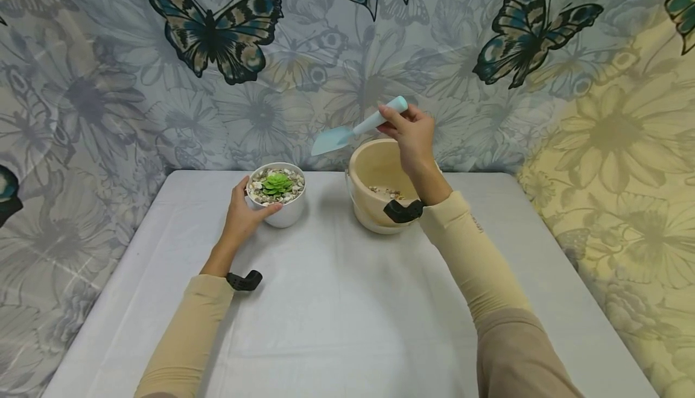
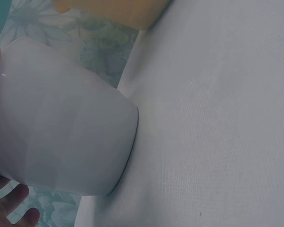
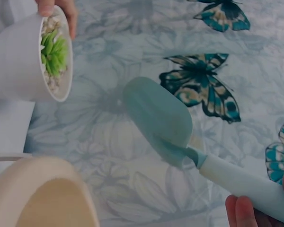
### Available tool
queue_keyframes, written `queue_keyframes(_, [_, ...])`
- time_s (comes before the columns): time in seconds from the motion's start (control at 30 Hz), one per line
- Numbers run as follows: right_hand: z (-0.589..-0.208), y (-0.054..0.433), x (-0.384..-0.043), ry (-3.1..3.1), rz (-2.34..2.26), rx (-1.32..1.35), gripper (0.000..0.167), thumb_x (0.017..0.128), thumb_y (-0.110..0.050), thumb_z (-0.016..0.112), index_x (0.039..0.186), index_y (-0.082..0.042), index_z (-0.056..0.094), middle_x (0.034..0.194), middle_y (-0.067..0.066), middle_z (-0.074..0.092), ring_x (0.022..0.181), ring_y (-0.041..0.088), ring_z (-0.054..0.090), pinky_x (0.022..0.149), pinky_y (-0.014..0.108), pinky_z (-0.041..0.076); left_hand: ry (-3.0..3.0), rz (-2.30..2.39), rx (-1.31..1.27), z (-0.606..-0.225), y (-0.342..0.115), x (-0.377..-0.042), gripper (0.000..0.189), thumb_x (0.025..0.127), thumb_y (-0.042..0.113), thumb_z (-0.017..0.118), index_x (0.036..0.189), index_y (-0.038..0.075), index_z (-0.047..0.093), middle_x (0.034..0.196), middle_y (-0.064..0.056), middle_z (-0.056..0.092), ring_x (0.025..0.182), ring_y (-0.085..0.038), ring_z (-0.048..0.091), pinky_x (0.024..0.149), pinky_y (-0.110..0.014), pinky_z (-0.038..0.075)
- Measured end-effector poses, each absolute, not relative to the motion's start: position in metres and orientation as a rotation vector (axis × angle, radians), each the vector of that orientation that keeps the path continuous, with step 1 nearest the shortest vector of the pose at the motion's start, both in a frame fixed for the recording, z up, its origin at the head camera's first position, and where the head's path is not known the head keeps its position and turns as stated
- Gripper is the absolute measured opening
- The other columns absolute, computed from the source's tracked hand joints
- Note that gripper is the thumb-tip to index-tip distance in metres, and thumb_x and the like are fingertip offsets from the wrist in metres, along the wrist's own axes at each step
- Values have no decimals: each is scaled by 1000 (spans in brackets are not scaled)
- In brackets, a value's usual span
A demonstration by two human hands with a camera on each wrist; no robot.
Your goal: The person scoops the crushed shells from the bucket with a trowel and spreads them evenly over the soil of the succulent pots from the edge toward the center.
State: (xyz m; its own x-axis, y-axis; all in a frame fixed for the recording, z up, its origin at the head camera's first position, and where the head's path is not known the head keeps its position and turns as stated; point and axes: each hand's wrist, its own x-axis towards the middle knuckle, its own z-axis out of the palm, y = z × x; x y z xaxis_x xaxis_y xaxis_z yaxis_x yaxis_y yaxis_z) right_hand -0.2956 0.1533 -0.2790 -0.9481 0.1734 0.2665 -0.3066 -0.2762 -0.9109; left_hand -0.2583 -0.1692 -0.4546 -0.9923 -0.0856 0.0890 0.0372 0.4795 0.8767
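Note:
A light blue hand trowel (image 1: 355, 128) is gripped by its handle in my right hand (image 1: 414, 142), above the cream bucket (image 1: 361, 196). Its blade points left, toward the plant pot, and looks bare in the right wrist view. Some small pebbles (image 1: 387, 193) lie inside the bucket. To the left, my left hand (image 1: 242, 212) holds the white plant pot (image 1: 286, 212) at its rim, thumb on the near side and fingers around the left side. Pale pebbles (image 1: 296, 186) and a green succulent (image 1: 277, 184) fill the pot's top, which stands on the table.
A white cloth covers the table (image 1: 336, 313). Close behind both containers hangs a butterfly-patterned backdrop (image 1: 260, 114), along the table's back edge. The bucket's thin white handle (image 3: 9, 156) hangs at its side. Each wrist wears a black strap-on device (image 1: 244, 280).

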Motion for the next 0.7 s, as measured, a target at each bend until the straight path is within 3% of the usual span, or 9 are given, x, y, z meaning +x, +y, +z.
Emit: queue_keyframes(0.7, [-281,192,-288,-1569,2331,125,4,83,-4,75,85,-3,72,80,5,67,73,16,71,68,26,60,-2595,-1553,29,-455,-169,-259,116,76,50,80,157,9,8,159,-21,17,148,-37,21,118,-58,22])
